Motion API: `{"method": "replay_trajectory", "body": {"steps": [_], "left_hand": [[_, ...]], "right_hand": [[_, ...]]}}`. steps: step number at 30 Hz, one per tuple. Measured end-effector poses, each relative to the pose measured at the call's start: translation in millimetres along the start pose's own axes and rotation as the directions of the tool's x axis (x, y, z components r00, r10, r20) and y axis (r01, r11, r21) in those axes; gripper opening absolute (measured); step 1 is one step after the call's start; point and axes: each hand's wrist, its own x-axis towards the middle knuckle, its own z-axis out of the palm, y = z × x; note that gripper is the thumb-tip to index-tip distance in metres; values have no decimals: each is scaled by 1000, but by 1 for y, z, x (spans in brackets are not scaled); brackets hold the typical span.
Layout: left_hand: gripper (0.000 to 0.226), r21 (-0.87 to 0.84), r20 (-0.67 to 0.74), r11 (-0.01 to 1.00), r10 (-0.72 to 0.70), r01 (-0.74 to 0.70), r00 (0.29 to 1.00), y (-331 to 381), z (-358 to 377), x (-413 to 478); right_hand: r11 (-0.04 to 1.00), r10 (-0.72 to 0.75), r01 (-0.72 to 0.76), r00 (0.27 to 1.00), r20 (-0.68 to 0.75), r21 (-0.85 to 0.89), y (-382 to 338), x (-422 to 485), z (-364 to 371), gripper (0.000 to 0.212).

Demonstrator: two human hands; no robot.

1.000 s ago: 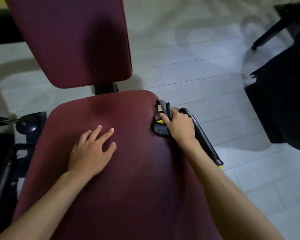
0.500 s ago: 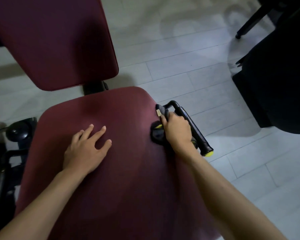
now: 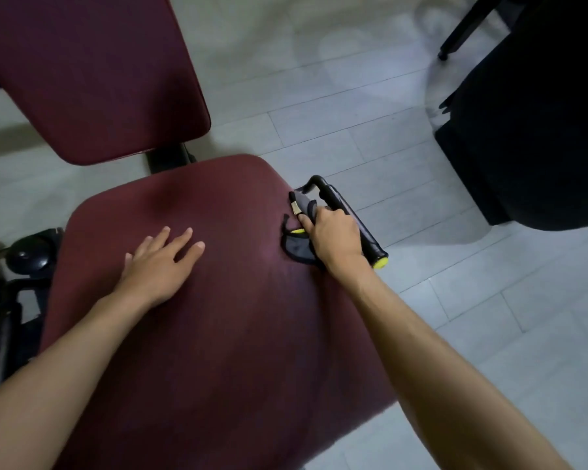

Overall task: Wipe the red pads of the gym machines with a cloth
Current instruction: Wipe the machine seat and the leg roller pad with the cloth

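Observation:
A dark red seat pad (image 3: 218, 334) fills the middle of the view, with a red back pad (image 3: 92, 69) rising behind it at the upper left. My left hand (image 3: 160, 262) lies flat on the seat pad, fingers straight and spread. My right hand (image 3: 333, 239) grips a dark grey cloth (image 3: 297, 247) with black edging and a yellow spot, pressing it on the seat pad's right edge. Most of the cloth is hidden under the hand.
A black handle with a yellow end cap (image 3: 357, 225) runs beside the seat on the right, close to my right hand. A black knob and frame (image 3: 31, 252) sit left of the seat. A large black machine part (image 3: 537, 123) stands at the right on the grey tiled floor (image 3: 353, 113).
My right hand with the cloth has stayed at the seat's right edge, shifting slightly along it. The view has tilted lower. My left hand has kept its place on the pad.

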Motion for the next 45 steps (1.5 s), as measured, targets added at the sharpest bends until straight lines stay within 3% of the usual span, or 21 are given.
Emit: {"method": "replay_trajectory", "body": {"steps": [5,14,17,21,25,28,32,34,38,40,45], "left_hand": [[58,28,-197,994,114,-110,974,15,5,-30],[48,147,-252,952,300,-270,920,16,45,-86],[46,196,-254,931,351,-307,901,12,58,-110],[60,250,-250,915,376,-315,892,3,75,-146],[61,262,-275,911,387,-318,880,-14,90,-177],[58,266,-313,915,379,-303,871,-28,101,-203],[54,196,-389,937,345,-289,854,-44,114,-235],[53,176,-418,941,337,-288,844,-51,124,-250],[50,129,-428,953,304,-275,851,-60,141,-275],[49,123,-456,952,304,-279,836,-65,148,-287],[51,154,-533,953,304,-262,790,-80,174,-325]], "right_hand": [[998,2,-2,1000,4,-63,26,-63,-14,46],[990,118,-118,993,-4,-73,83,-188,-30,47],[981,192,-191,981,-13,22,93,-214,-33,46],[943,281,-281,959,26,179,73,-172,-24,51],[944,231,-222,973,-9,244,75,-167,-16,47],[902,231,-195,972,-47,385,102,-207,-14,38],[718,392,-193,906,-159,669,104,-270,5,22],[598,529,-203,827,-192,775,84,-287,21,29],[302,764,-286,643,-52,909,26,-322,51,45],[205,747,-303,663,52,931,-13,-350,69,43],[-36,557,-266,795,240,963,-78,-426,92,27]]}}
